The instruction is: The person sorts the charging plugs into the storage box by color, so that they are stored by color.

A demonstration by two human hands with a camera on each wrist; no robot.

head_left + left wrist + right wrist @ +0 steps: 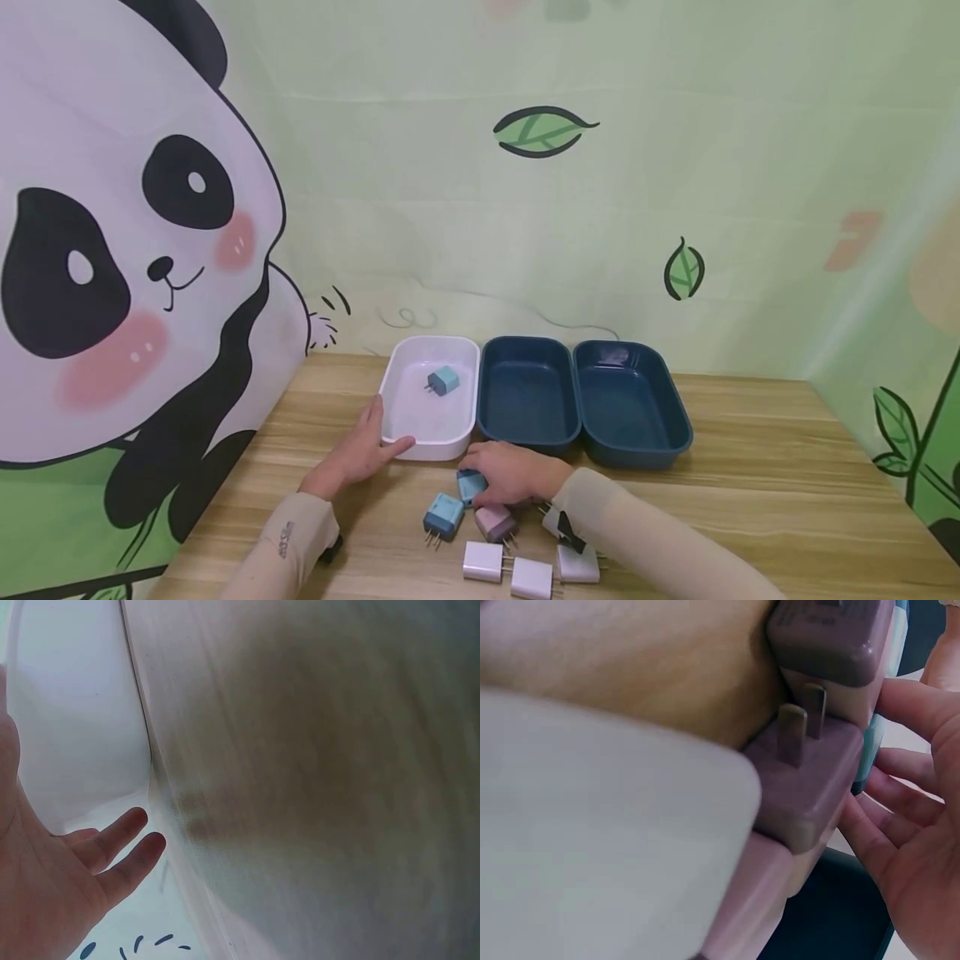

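In the head view my right hand (517, 472) reaches over a cluster of plug chargers, its thumb and fingers around a two-tone blue charger (470, 490). The right wrist view shows the fingers (904, 806) at that charger's teal side (868, 754), close beside pink-and-mauve chargers (810, 780). My left hand (360, 450) rests with extended fingers at the near left corner of a white bin (435, 451). Another blue charger (443, 515) lies left of the cluster, prongs toward me. Inside the white bin lies one more blue charger (444, 380).
Two dark blue bins (528, 417) (637, 457) stand in a row right of the white one. Nearer me are several white chargers (482, 561), with a pink charger (495, 522) behind them. A panda-print cloth (420, 208) hangs behind the wooden table (787, 483).
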